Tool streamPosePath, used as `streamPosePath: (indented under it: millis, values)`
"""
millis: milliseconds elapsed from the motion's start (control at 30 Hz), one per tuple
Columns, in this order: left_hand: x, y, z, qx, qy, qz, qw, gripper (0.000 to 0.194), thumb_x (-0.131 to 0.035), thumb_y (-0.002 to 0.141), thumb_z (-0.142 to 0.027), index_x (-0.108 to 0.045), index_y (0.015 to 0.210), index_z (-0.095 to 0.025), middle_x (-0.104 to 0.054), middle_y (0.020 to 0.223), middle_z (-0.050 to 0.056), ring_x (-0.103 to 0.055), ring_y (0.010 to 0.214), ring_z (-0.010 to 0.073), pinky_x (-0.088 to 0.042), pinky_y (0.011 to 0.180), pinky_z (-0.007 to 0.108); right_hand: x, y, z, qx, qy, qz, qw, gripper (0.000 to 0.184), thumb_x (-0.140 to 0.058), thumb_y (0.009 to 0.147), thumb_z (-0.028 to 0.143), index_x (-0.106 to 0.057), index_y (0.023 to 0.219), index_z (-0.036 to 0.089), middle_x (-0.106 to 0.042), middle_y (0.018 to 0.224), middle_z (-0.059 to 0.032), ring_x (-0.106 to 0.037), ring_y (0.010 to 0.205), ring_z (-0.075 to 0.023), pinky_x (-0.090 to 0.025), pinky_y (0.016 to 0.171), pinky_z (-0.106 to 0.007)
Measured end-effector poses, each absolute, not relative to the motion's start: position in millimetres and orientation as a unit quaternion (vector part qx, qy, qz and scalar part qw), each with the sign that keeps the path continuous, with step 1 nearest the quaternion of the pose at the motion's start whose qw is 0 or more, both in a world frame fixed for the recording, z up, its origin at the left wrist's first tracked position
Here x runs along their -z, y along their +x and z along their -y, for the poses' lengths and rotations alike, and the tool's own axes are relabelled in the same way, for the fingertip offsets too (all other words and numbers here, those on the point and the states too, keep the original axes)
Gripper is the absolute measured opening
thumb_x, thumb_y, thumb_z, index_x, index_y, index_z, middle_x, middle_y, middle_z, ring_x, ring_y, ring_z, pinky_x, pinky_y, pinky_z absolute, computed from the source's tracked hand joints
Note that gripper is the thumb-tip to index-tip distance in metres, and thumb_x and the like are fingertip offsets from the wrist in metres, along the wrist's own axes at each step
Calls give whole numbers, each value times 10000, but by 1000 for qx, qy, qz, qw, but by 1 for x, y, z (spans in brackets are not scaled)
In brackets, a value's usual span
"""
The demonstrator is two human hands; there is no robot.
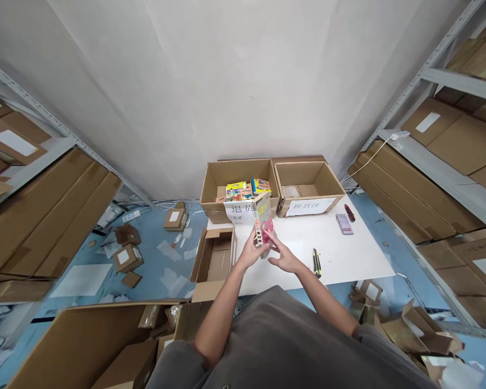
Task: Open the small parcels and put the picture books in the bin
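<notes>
Head view: printed box (263, 219), pink and grey, stands roughly upright above the near edge of the L carton, w/ its lower end at the hands. L hand (250, 253) pinches that lower end, thumb across the front; R hand (284, 256) has its fingers parted, tips at the box's lower R side; whether they bear any wt. can't be told. Poss. faults (judged): the hold is low, so the box may tip or slip if the L pinch loosens; its top, close to the L carton's front wall, may knock the rim if the hands drift fwd. Utility knife (316, 263), approx. beside the R forearm, could be nudged by a sweep of that arm. Surface: white tabletop (287, 229), bearing L carton (213, 208) w/ colorful packs (237, 189), R carton (303, 172), each w/ a handwritten paper label in front, plus a red tool (349, 212) and a blurred purple stack (344, 224) at the R side. Open carton (204, 254) sits at the table's L edge. Room: pale wall (243, 81) behind; blue floor (154, 232) w/ paper scraps and small cartons; metal shelving w/ cardboard boxes on both sides; large open carton (56, 335) at lower L; white power strip (400, 135) on the R shelf, cord hanging twd. the table.
</notes>
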State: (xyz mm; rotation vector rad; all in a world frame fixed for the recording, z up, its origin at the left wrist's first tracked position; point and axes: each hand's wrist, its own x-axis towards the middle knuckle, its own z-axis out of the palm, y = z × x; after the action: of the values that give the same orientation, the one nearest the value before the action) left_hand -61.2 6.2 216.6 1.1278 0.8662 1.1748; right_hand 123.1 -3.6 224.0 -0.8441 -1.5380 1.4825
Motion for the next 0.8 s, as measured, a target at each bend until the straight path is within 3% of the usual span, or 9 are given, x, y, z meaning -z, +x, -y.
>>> streamPosePath:
  millis: [100, 200, 300, 367, 533, 667, 800]
  values:
    - [-217, -86, -13, -518, 429, -347, 654, 973, -872, 753, -331, -355, 1576, -287, -604, 1438, 121, -608, 1288, 314, -507, 1092, 475, -225, 136, -7, -547, -428, 554, 460, 786, -827, 766, 290, -515, 1483, 362, -498, 1569, -58, -398, 1500, -295, -379, 1198, -507]
    - [-209, -108, -15, -506, 382, -319, 704, 1051, -891, 722, -335, -301, 1592, -328, -595, 1464, 116, -628, 1276, 325, -512, 1092, 503, -221, 148, -24, -576, -494, 468, 454, 829, -885, 700, 337, -525, 1447, 333, -605, 1461, -92, -545, 1377, -326, -474, 1106, -528]
    - [-201, -114, -14, -489, 360, -308, 732, 1094, -900, 707, -317, -272, 1604, -342, -600, 1464, 115, -630, 1282, 326, -495, 1115, 514, -219, 151, -32, -703, -419, 420, 393, 816, -894, 681, 343, -531, 1410, 292, -741, 1240, -94, -721, 1111, -318, -573, 943, -473]
    - [-197, -114, -13, -477, 355, -303, 745, 1105, -901, 705, -307, -264, 1607, -344, -604, 1459, 115, -629, 1286, 329, -492, 1119, 519, -220, 149, -31, -742, -376, 405, 380, 788, -885, 690, 327, -528, 1392, 295, -779, 1140, -66, -760, 998, -293, -595, 863, -419]
    - [-192, -114, -15, -464, 367, -298, 749, 1085, -904, 705, -311, -291, 1600, -338, -617, 1435, 120, -636, 1273, 324, -503, 1108, 511, -221, 148, -25, -754, -359, 393, 384, 793, -887, 680, 298, -511, 1378, 320, -781, 1140, -38, -770, 970, -273, -602, 806, -369]
    - [-194, -113, -21, -497, 376, -364, 692, 1038, -905, 715, -334, -349, 1591, -306, -608, 1429, 127, -631, 1266, 307, -513, 1095, 490, -217, 148, -24, -735, -371, 388, 413, 819, -890, 670, 292, -499, 1389, 313, -776, 1146, -52, -759, 1008, -288, -605, 808, -376]
    - [-201, -89, -19, -557, 385, -505, 535, 798, -828, 810, -418, -490, 1521, -285, -592, 1425, 129, -590, 1303, 291, -511, 1091, 441, -218, 139, -19, -669, -404, 417, 463, 878, -855, 718, 308, -436, 1489, 334, -768, 1164, -62, -746, 1049, -297, -600, 880, -432]
